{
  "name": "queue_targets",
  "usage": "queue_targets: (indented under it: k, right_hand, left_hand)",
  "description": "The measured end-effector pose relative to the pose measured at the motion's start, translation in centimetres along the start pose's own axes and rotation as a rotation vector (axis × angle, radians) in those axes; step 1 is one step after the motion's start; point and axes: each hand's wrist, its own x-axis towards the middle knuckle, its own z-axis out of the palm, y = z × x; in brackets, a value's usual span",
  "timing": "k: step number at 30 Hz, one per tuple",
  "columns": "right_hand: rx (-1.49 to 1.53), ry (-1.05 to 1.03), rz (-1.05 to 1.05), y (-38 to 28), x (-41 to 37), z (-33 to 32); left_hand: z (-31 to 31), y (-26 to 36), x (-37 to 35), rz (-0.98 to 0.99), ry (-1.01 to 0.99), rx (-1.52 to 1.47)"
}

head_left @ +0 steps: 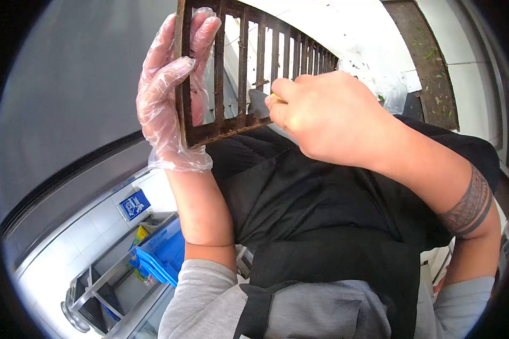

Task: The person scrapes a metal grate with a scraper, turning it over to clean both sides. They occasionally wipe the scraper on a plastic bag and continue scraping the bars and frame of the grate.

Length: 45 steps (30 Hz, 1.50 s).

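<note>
A long, rusty brown metal drain grate [242, 59] is tilted up in front of me, with dark dirt on its bars. My left hand [158, 96], in a clear plastic glove, grips the near end of its frame, thumb on one side and fingers behind. My bare right hand [322, 116] is closed around a scraper [258, 103]. Its flat grey blade lies against the bars near the lower edge of the grate. Only a bit of yellow shows at the handle; my fist hides the rest.
Beyond the grate is a white tiled floor [373, 34] with dark debris and a clear plastic bag [398, 93]. A dirty brown strip [424, 62] with green leaf bits runs at the right. A grey panel [85, 73] stands left; blue plastic containers [161, 254] sit lower left.
</note>
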Motion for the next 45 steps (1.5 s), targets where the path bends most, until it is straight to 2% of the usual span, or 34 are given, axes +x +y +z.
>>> queue_targets:
  k: [2,7,9,11,15,17,20,23,27,29,30,33,35,37,45]
  right_hand:
    - [-0.117,-0.109,-0.073,-0.4,-0.2,-0.2]
    - [-0.114,-0.048,-0.113,-1.0,-1.1,0.9]
    - [-0.087,-0.022,-0.093,-0.9,-1.6,1.6]
    - [0.035,0.039,0.009,-0.6,-2.3,2.7]
    - [0.163,0.151,0.027,1.0,-3.7,5.4]
    - [0.185,0.302,-0.034,1.7,-4.1,6.7]
    - [0.186,0.386,-0.098,2.5,-3.9,8.2]
    - [0.104,0.399,-0.120,3.2,-3.2,8.9]
    - [0.146,0.355,-0.115,3.4,-1.8,8.0]
    - [0.407,0.322,0.120,3.1,-1.7,8.2]
    - [0.488,0.318,0.163,3.4,-1.7,8.6]
    - [0.552,0.292,0.162,4.8,-1.8,9.1]
    - [0.533,0.295,0.148,5.5,-1.7,8.7]
    - [0.554,0.224,0.148,5.4,-1.3,7.9]
    - [0.809,0.221,0.226,5.7,-0.3,9.6]
  left_hand:
    - [0.0,-0.2,-0.2,0.015,0.011,0.035]
    - [-0.1,-0.1,-0.2,-0.015,0.070,0.102]
    - [-0.5,-0.3,-0.1,-0.027,-0.008,0.038]
    - [-0.9,-0.3,0.0,-0.039,0.006,0.027]
    - [-2.3,-0.8,0.3,-0.032,-0.013,-0.073]
    - [-2.8,-0.9,0.5,-0.037,-0.023,-0.088]
    - [-3.4,-0.8,0.9,-0.037,-0.058,-0.085]
    - [-3.5,-1.0,2.1,-0.030,-0.107,-0.114]
    - [-4.1,-0.8,3.9,-0.043,-0.177,-0.176]
    - [-4.1,-0.7,4.3,-0.071,-0.136,-0.113]
    - [-2.8,-0.5,4.4,-0.117,-0.055,0.004]
    - [-2.9,-1.1,4.7,-0.117,-0.003,0.014]
    - [-3.4,-1.7,4.8,-0.115,0.007,-0.016]
    - [-4.4,-2.0,5.0,-0.100,-0.127,-0.254]
    - [-5.4,-2.0,5.2,-0.105,-0.169,-0.331]
